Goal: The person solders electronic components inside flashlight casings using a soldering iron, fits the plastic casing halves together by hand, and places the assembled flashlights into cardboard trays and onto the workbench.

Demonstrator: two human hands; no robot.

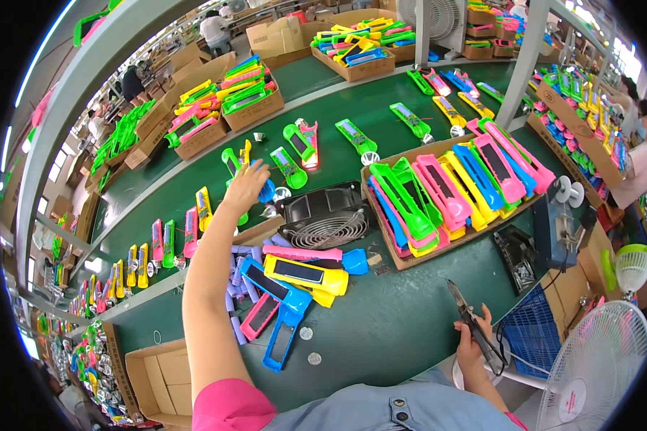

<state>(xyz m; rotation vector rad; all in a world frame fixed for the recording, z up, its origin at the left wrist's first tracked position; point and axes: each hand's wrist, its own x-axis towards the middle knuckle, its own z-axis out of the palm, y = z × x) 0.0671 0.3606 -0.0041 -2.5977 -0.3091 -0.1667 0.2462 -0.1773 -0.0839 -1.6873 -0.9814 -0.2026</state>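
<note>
The right grip (469,348) is closed round the iron (482,337), above the counter (381,327) at its near right edge. The left grip (247,185) curls among yellow and blue pieces over the belt (370,115), past the counter's far left edge; whether it is clenched on one I cannot tell.

The iron should be light and stiff, its cord dragging a little; hold the dark handle, never the metal end, which may be hot. The casings look like light, stiff, smooth plastic, probably a bit slippery; take them by the long sides, off the dark panels, which may be fragile.

Counted: one iron; in the loose pile toward the counter's far left edge, three blue casings (280,345), two yellow casings (297,271) and two pink casings (260,316); nearer the near edge, two discs (306,333). One box (425,256) stands along the far edge; its casings overlap too much to count.
</note>
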